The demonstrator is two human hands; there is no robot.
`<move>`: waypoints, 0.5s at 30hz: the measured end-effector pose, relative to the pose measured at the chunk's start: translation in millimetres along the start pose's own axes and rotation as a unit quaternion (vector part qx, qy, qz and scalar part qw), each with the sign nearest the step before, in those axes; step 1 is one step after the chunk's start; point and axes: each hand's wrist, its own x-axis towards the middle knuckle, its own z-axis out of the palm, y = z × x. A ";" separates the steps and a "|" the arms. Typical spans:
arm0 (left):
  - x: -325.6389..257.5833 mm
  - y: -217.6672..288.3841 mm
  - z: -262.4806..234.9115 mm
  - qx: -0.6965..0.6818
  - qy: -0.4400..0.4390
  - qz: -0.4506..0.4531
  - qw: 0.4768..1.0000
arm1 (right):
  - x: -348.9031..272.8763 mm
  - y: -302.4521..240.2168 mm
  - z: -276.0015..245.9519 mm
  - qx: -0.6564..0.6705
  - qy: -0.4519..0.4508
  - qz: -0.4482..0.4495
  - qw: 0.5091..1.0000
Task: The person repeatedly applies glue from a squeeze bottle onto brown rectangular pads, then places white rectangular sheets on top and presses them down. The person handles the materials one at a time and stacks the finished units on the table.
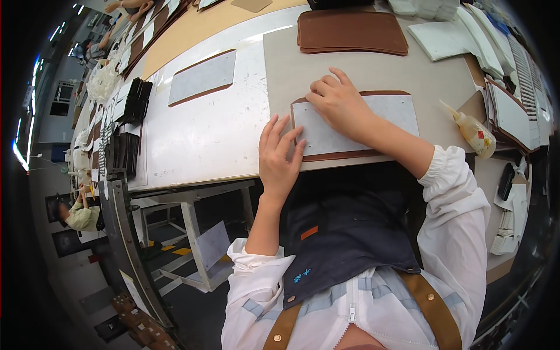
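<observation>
In front of me a brown leather-like panel (344, 156) lies flat, a pale grey sheet (385, 119) on top of it leaving narrow brown margins. My right hand (344, 108) reaches across the sheet. Its thumb and forefinger come together at the panel's upper left edge, while the little finger sticks up. Over the lower left edge rests my left hand (281, 154), fingers spread and thumb touching the panel's margin. Whatever lies beneath the right fingertips is hidden.
A second lined panel (202, 77) lies on the white tabletop to the left. Beyond my hands sits a stack of brown panels (352, 32). At right are a nozzle bottle (475, 135) and white foam-like pieces (446, 39). Dark folded pieces (135, 100) stand far left.
</observation>
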 end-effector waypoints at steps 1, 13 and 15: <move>-0.6 -0.5 -0.5 0.001 0.000 0.001 1.000 | 0.9 -2.1 -1.5 -0.009 0.000 -0.004 1.000; 18.9 2.3 3.1 -0.156 0.003 -0.151 0.976 | 17.6 8.3 -28.0 0.237 0.043 0.099 0.966; 23.6 4.1 -0.3 -0.211 -0.032 -0.208 0.955 | 12.1 6.4 -45.8 0.244 0.074 0.110 0.961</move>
